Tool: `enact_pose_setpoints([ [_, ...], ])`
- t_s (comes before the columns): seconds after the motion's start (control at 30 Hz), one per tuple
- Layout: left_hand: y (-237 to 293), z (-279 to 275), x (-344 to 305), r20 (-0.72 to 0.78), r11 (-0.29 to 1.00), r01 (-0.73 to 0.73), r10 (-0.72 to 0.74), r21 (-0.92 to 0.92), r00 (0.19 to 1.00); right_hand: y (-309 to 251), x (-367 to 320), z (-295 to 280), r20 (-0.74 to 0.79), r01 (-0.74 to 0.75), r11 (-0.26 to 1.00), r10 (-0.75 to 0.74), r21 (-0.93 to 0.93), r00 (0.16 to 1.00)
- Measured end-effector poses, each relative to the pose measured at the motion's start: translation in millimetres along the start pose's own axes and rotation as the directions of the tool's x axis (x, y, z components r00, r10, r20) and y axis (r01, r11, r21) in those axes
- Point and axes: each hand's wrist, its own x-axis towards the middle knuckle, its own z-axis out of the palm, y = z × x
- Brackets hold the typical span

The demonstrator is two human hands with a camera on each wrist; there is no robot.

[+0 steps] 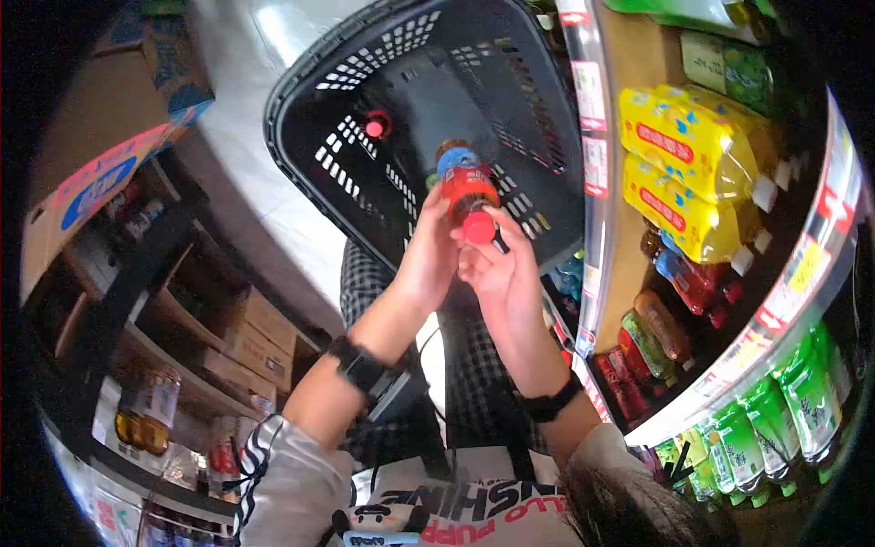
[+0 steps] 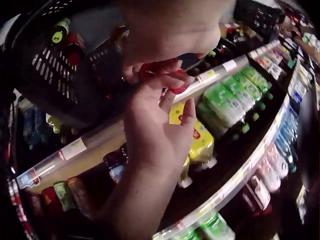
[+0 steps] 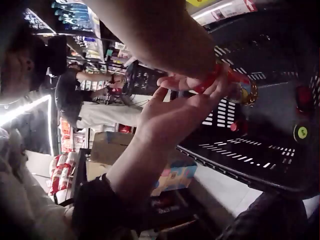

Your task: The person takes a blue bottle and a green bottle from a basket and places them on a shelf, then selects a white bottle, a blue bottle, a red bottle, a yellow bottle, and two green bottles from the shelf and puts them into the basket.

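Note:
A bottle with a red and blue label and a red cap [image 1: 469, 187] is held over the black basket [image 1: 283, 155]. My left hand [image 1: 436, 246] grips the bottle's side, its fingers curled round it. My right hand [image 1: 503, 260] has its fingers at the bottle near the cap; in the left wrist view the right hand [image 2: 157, 130] touches the red bottle from below. In the right wrist view the bottle [image 3: 240, 87] points into the basket, partly hidden by the hands. Inside the basket lies another bottle with a red cap [image 1: 375, 129].
Shelves at the right hold yellow packs [image 1: 674, 201], small bottles [image 1: 661, 324] and green-labelled bottles [image 1: 807, 392]. Cardboard boxes [image 1: 260, 337] and shelving stand at the left. Another person [image 3: 75, 95] is in the right wrist view's background.

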Motion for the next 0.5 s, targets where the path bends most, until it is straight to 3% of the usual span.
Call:
enact_pose_setpoints([
  [0.03, 9, -11, 20, -0.017, 0.999, 0.042, -0.042, 0.014, 0.999, 8, 16, 7, -0.04, 0.005, 1.0, -0.005, 0.007, 0.999],
  [0.17, 50, -45, 102, -0.092, 0.969, 0.17, -0.155, 0.18, 0.984, 44, 104, 22, -0.143, 0.132, 0.954, -0.175, -0.269, 0.974],
  [0.23, 62, -65, 148, -0.199, 0.975, 0.127, -0.09, 0.182, 0.976, 66, 155, 25, -0.161, 0.172, 0.894, -0.258, -0.414, 0.953],
  [0.3, 86, -67, 166, -0.299, 0.941, 0.165, -0.072, 0.296, 0.952, 72, 195, 42, -0.193, 0.111, 0.884, -0.219, -0.454, 0.957],
  [0.37, 89, -95, 191, -0.254, 0.938, 0.044, 0.048, 0.345, 0.966, 79, 236, 44, -0.026, 0.189, 0.572, -0.346, -0.798, 0.938],
  [0.4, 92, -105, 195, -0.259, 0.953, 0.022, 0.059, 0.301, 0.964, 74, 242, 56, -0.016, 0.146, 0.505, -0.303, -0.85, 0.953],
  [0.43, 96, -114, 199, -0.264, 0.967, 0.0, 0.07, 0.256, 0.962, 79, 257, 58, -0.005, 0.089, 0.324, -0.28, -0.942, 0.96],
  [0.5, 104, -127, 207, -0.199, 0.994, 0.007, 0.015, 0.113, 0.98, 95, 284, 60, -0.009, 0.012, 0.079, -0.27, -0.997, 0.963],
])
